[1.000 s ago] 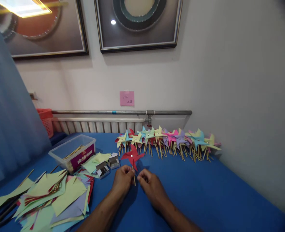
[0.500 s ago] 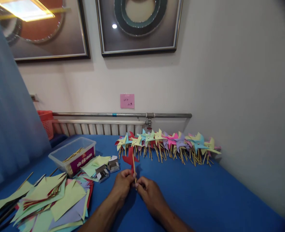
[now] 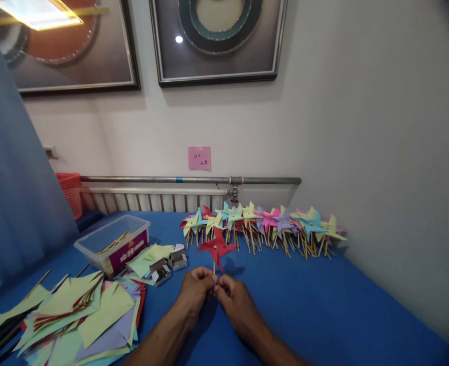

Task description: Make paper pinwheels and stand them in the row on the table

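Note:
A red paper pinwheel stands upright in front of me, its face and centre pin turned toward the camera. Its thin wooden stick runs down between my two hands. My left hand pinches the stick from the left. From the right, my right hand pinches it too, fingertips close to those of the left. The fingers hide the stick's lower end. Beyond the hands, a row of finished pinwheels in several colours lies along the back of the blue table.
On the left are piled coloured paper squares, black scissors and a clear plastic tub of sticks. Two small boxes of pins sit beside the tub. A red basket stands behind, near a blue curtain.
The red pinwheel has turned from edge-on, with its stick in front, to face the camera. Both hands stay almost in place, and the view has shifted slightly.

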`<state>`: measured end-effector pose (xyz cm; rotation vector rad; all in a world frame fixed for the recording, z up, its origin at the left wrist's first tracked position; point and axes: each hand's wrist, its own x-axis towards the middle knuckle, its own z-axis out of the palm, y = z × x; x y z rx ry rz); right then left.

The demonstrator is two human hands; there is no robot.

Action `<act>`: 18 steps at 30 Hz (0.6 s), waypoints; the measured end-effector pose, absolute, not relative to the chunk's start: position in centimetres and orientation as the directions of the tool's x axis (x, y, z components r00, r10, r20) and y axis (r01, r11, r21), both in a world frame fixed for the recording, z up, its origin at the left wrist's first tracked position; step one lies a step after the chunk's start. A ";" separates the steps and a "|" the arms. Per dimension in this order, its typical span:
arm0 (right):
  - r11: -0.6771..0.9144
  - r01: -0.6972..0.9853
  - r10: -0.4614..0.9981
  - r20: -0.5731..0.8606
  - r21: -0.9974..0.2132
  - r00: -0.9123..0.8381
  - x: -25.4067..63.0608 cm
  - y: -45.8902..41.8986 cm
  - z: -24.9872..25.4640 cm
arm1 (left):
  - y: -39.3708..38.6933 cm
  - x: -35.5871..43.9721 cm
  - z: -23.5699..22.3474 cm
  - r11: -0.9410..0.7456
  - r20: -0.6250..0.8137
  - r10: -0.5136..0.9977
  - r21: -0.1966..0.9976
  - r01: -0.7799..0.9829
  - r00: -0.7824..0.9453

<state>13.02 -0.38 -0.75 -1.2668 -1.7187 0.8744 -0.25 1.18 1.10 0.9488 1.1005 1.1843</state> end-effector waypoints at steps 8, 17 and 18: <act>0.244 0.393 0.967 0.190 -0.887 -0.171 13.0 -0.5 -0.3 | 0.9 -0.3 1.2 0.135 -0.131 0.991 0.966 -0.220 0.031; 0.231 0.400 0.971 0.182 -0.887 -0.158 12.9 -0.6 -0.1 | 1.1 -0.3 1.2 0.144 -0.141 0.990 0.967 -0.208 0.033; 0.235 0.400 0.970 0.185 -0.886 -0.160 12.9 -0.6 -0.1 | 1.1 -0.3 1.2 0.142 -0.138 0.990 0.967 -0.210 0.033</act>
